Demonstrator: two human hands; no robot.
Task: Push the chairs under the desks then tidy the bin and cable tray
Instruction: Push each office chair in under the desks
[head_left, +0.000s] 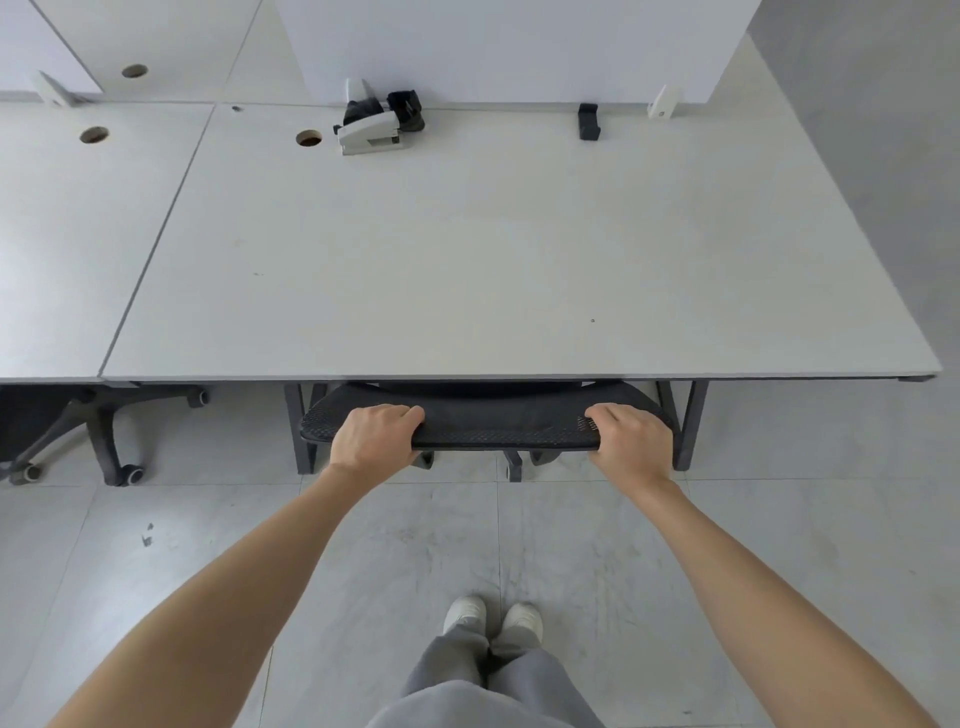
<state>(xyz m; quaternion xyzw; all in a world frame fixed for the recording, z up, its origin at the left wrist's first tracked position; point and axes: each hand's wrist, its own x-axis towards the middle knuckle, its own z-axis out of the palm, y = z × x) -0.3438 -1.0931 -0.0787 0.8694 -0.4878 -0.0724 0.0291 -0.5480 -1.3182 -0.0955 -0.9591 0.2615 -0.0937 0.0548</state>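
Observation:
A black mesh office chair (498, 423) stands mostly under the white desk (467, 249); only the top of its backrest and a few casters show below the desk's front edge. My left hand (371, 436) grips the left end of the backrest top. My right hand (631, 441) grips the right end. A second dark chair (104, 431) sits under the neighbouring desk (78, 234) at the left, its star base and casters showing. No bin or cable tray is in view.
A white and black clamp-like device (376, 124) and a small black bracket (588, 121) sit at the desk's far edge, by a white partition (493, 47). Cable holes (308, 138) pierce the desktops. Grey tiled floor (441, 545) lies below; my shoes (493, 621) stand behind the chair.

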